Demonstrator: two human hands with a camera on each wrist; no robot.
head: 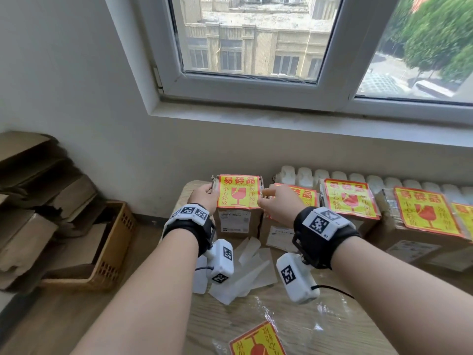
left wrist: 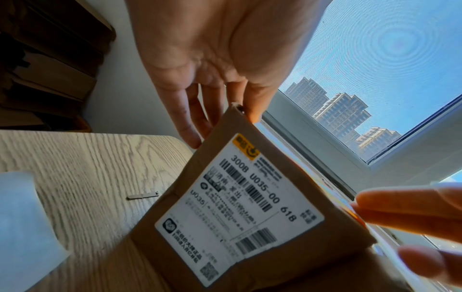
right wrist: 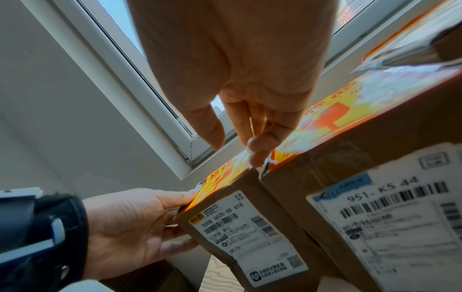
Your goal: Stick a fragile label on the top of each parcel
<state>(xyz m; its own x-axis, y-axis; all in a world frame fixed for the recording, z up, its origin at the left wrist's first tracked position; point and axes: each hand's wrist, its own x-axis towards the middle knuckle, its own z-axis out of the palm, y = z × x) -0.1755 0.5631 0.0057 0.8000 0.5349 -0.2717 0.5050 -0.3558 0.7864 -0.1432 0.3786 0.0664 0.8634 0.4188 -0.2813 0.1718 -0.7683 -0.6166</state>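
Observation:
A small brown parcel point(head: 240, 222) stands at the left end of a row on the wooden table point(head: 320, 319). A yellow and red fragile label point(head: 239, 192) covers its top. My left hand point(head: 208, 189) rests against the parcel's left side with straight fingers, thumb on the label's near left corner point(right wrist: 197, 194). My right hand point(head: 266, 198) presses its fingertips on the label's right edge, beside the second parcel point(head: 281, 235). In the left wrist view the parcel's shipping slip point(left wrist: 237, 207) faces the camera. The right wrist view shows both parcels point(right wrist: 250, 227) touching side by side.
Further right stand more labelled parcels point(head: 350, 201) point(head: 427, 213) in front of a white radiator point(head: 304, 175). Peeled backing papers point(head: 245, 267) and a spare fragile label point(head: 257, 342) lie on the near table. Left of the table are a wicker basket point(head: 115, 252) and stacked cardboard point(head: 38, 188).

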